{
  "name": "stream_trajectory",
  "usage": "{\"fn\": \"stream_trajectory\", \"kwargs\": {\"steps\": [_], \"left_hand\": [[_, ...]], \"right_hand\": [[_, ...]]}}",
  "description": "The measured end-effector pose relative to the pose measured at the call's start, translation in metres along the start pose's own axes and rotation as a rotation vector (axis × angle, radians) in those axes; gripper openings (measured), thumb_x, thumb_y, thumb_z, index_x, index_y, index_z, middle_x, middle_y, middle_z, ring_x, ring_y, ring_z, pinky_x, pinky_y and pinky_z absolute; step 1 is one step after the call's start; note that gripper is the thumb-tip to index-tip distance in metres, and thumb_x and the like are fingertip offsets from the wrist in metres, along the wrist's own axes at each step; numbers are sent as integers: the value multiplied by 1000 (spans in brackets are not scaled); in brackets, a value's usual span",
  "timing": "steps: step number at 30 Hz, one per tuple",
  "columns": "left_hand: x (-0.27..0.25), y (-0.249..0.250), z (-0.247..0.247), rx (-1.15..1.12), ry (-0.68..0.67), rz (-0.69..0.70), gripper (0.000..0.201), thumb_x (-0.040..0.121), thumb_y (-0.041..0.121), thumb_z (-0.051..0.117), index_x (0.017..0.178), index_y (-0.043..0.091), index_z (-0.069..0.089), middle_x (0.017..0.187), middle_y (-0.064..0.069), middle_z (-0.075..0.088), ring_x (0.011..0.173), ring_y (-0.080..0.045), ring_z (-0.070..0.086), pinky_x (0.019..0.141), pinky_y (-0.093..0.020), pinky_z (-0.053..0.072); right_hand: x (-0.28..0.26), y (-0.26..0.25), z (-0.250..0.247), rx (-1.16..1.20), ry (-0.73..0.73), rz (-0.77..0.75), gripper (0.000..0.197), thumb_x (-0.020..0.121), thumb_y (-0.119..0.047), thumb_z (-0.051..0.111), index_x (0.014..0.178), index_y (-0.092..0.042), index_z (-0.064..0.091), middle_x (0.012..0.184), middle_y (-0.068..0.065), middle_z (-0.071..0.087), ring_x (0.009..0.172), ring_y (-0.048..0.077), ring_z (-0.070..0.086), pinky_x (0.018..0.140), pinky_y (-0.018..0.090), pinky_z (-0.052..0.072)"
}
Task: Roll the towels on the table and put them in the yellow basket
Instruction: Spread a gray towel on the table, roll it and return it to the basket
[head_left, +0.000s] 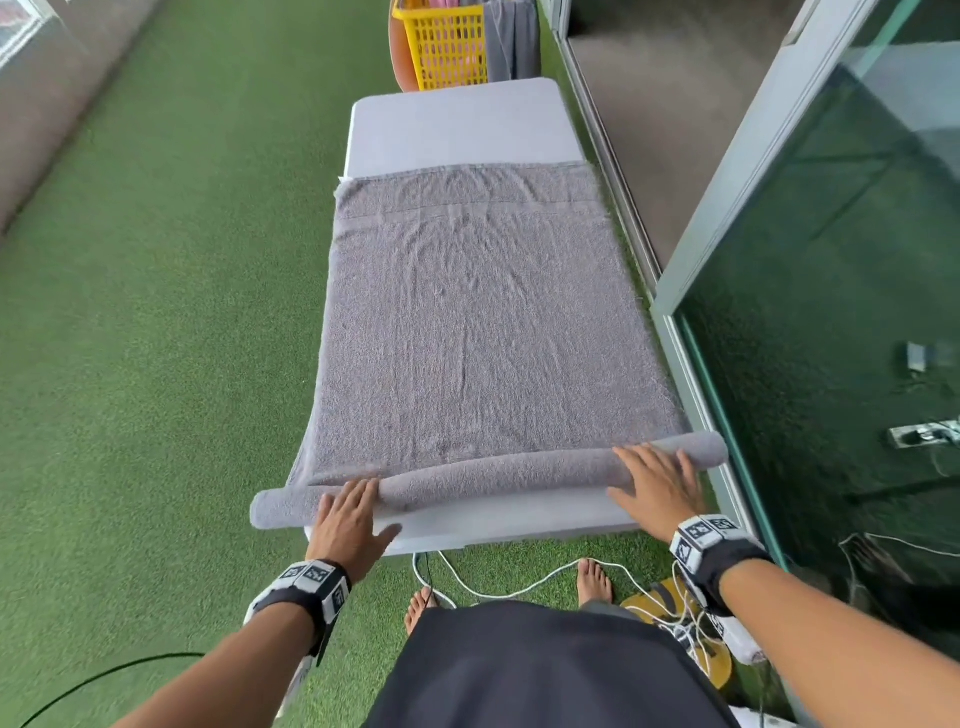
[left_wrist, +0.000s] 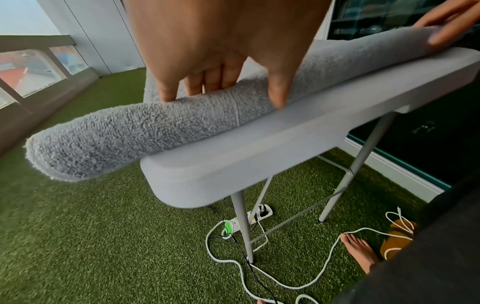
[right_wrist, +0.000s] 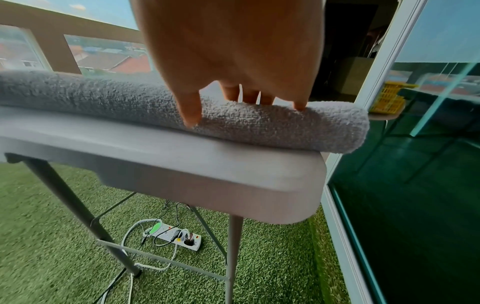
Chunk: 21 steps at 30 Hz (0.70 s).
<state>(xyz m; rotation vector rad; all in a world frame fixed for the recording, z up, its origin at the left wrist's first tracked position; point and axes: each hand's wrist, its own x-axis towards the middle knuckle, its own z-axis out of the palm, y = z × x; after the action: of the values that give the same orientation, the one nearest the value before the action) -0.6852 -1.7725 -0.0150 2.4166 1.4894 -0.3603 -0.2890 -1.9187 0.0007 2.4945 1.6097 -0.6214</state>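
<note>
A grey towel (head_left: 467, 322) lies spread along the white folding table (head_left: 457, 124), its near edge rolled into a thin tube (head_left: 493, 480) that overhangs both sides. My left hand (head_left: 348, 514) presses flat on the left part of the roll (left_wrist: 145, 131), fingers straight (left_wrist: 166, 90). My right hand (head_left: 657, 486) presses flat on the right part of the roll (right_wrist: 259, 123), fingers (right_wrist: 192, 111) spread on top. The yellow basket (head_left: 447, 44) stands beyond the table's far end, with cloth inside.
A dark grey cloth (head_left: 511, 39) hangs beside the basket. A glass sliding door (head_left: 831, 312) runs close along the table's right side. Artificial grass (head_left: 156, 312) lies to the left. Under the table are a power strip (left_wrist: 249, 220), white cables (head_left: 519, 587), yellow sandals (head_left: 670, 613) and my bare feet.
</note>
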Motion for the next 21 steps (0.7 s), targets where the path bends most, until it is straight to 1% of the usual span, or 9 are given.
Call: {"fn": "stream_trajectory", "kwargs": {"steps": [2, 4, 6, 8, 11, 13, 16, 18, 21], "left_hand": [[-5, -1, 4, 28, 32, 14, 64, 86, 40, 63, 140, 14, 42, 143, -5, 48, 132, -23, 42, 116, -42, 23], [-7, 0, 3, 27, 105, 15, 43, 83, 30, 68, 122, 17, 56, 124, -3, 62, 114, -22, 56, 107, -42, 36], [-8, 4, -1, 21, 156, 8, 29, 82, 29, 67, 109, 20, 60, 113, 0, 66, 106, -20, 58, 106, -46, 36], [-7, 6, -3, 12, 180, -1, 25, 88, 25, 58, 112, 19, 58, 116, -2, 64, 111, -22, 56, 112, -51, 28], [-3, 6, -6, -59, 183, -69, 45, 100, 27, 36, 143, 12, 38, 147, -8, 42, 138, -26, 35, 116, -48, 5], [-3, 5, -5, -69, 117, -57, 56, 101, 43, 34, 147, 12, 32, 151, -6, 36, 141, -24, 30, 116, -45, 4], [-8, 6, -2, -3, 69, 7, 45, 92, 31, 55, 134, 16, 47, 136, -3, 55, 125, -20, 49, 114, -41, 26], [-12, 10, -5, 4, 76, -26, 32, 88, 18, 54, 119, 20, 53, 121, 3, 60, 112, -16, 53, 106, -36, 33], [-9, 16, -14, 18, 51, -60, 19, 91, 23, 47, 107, 24, 57, 109, 9, 61, 102, -11, 54, 102, -33, 36]], "right_hand": [[-5, -1, -1, -39, 38, 0, 56, 89, -38, 62, 140, -32, 40, 145, -12, 43, 137, 13, 35, 118, 48, 13], [-7, -3, -4, -60, 41, 10, 42, 87, -29, 62, 126, -34, 49, 131, -14, 52, 124, 13, 43, 113, 44, 22], [-4, -7, -10, -39, -1, 29, 21, 89, -26, 56, 109, -33, 53, 118, -14, 55, 119, 14, 46, 112, 45, 23], [3, -11, -19, -5, -2, 52, 11, 93, -21, 49, 98, -31, 53, 110, -12, 55, 121, 16, 48, 116, 50, 17], [13, -11, -21, 54, 132, 24, 31, 100, -27, 39, 127, -28, 55, 134, -10, 54, 130, 15, 45, 117, 51, 12], [13, -9, -13, 98, 62, 4, 42, 100, -46, 28, 128, -30, 54, 134, -12, 54, 131, 14, 46, 116, 51, 11], [7, -8, 4, 27, -54, -17, 49, 92, -63, 34, 124, -31, 53, 131, -10, 51, 126, 14, 46, 117, 49, 14], [1, -8, 5, -11, -66, -53, 50, 86, -64, 49, 124, -31, 49, 127, -11, 49, 121, 13, 45, 115, 46, 17], [-4, -3, 1, -45, -99, -95, 48, 84, -43, 64, 127, -32, 48, 126, -13, 48, 121, 10, 44, 114, 41, 19]]}}
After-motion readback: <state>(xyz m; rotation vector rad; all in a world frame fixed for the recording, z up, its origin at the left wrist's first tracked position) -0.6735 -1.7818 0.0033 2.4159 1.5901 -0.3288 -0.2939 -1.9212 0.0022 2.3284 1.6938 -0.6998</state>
